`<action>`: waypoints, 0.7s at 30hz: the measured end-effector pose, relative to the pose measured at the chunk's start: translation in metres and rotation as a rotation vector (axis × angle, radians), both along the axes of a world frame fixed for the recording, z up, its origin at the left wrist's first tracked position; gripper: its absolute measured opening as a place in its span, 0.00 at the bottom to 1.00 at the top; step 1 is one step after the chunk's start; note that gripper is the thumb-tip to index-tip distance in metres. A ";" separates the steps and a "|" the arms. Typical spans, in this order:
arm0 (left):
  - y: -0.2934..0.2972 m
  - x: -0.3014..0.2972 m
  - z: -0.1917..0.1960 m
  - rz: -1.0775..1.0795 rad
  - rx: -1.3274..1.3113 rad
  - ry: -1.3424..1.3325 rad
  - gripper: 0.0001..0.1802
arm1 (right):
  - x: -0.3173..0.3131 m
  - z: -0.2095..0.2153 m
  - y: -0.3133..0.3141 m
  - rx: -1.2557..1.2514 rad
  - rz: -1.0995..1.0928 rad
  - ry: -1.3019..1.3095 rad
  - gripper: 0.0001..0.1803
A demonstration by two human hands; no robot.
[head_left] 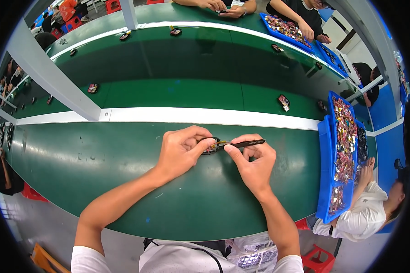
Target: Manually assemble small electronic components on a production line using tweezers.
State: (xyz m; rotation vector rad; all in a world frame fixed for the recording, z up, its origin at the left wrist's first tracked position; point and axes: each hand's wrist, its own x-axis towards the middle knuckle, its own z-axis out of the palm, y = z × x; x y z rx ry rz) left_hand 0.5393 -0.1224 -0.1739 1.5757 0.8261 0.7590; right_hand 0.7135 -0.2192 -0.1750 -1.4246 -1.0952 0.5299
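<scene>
1. The left hand (180, 152) pinches a small dark round part (210, 146) between thumb and fingertips, just above the green conveyor belt (123, 164).
2. The part sits at the tips of the left fingers, mostly hidden by them; only its right edge and a bit of yellowish detail show.
3. The right hand (255, 166) grips black tweezers (241, 144) between thumb and forefinger, the handle pointing right.
4. The tweezer tips meet the part's exposed right side, between the two hands; whether they clamp anything is too small to tell.
5. A long blue tray (324, 173) of mixed shiny parts lies well to the right, with a seated person in a white shirt (366, 216) beside it.
6. More small dark parts (283, 102) lie scattered on the far belt.
</scene>
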 end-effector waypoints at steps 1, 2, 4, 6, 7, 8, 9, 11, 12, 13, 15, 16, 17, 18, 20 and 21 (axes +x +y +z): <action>0.000 0.000 -0.001 -0.005 0.090 0.009 0.08 | 0.000 0.001 0.000 0.002 -0.004 0.005 0.08; 0.000 0.000 -0.002 -0.011 0.181 0.017 0.08 | 0.002 0.001 0.000 0.001 -0.005 0.006 0.08; -0.002 0.001 -0.002 -0.006 0.242 0.023 0.08 | 0.006 0.003 -0.002 -0.031 0.036 0.026 0.08; -0.002 -0.001 -0.004 -0.003 0.303 0.034 0.07 | 0.004 0.005 0.000 -0.049 0.047 0.082 0.08; -0.002 -0.001 -0.006 0.016 0.315 0.012 0.08 | 0.003 0.005 0.000 -0.065 0.058 0.135 0.08; -0.002 0.000 -0.007 0.033 0.328 -0.015 0.08 | 0.005 0.004 0.001 -0.066 0.056 0.134 0.08; -0.002 0.000 -0.007 0.031 0.327 -0.015 0.08 | 0.007 0.000 0.001 -0.065 0.074 0.208 0.08; 0.000 0.000 -0.007 0.008 0.419 -0.009 0.07 | 0.008 -0.001 0.002 -0.064 0.092 0.282 0.07; -0.001 0.000 -0.007 0.008 0.419 -0.009 0.07 | 0.008 0.000 0.002 -0.076 0.094 0.301 0.07; -0.002 0.000 -0.006 0.008 0.434 -0.010 0.08 | 0.008 0.002 0.002 -0.089 0.095 0.320 0.07; -0.002 0.000 -0.005 0.005 0.448 -0.009 0.08 | 0.008 0.005 0.001 -0.110 0.100 0.332 0.07; -0.001 -0.001 -0.005 -0.002 0.439 -0.006 0.08 | 0.009 0.007 0.001 -0.131 0.106 0.343 0.07; -0.001 -0.002 -0.005 -0.008 0.431 -0.002 0.07 | 0.008 0.011 0.001 -0.131 0.107 0.345 0.07; 0.000 -0.003 -0.005 -0.008 0.431 0.000 0.07 | 0.009 0.017 0.002 -0.167 0.121 0.387 0.07; 0.001 -0.005 -0.004 -0.040 0.287 0.069 0.08 | 0.010 0.020 0.002 -0.202 0.137 0.427 0.07; 0.002 -0.005 -0.003 -0.038 0.288 0.068 0.08 | 0.011 0.019 0.002 -0.219 0.145 0.452 0.08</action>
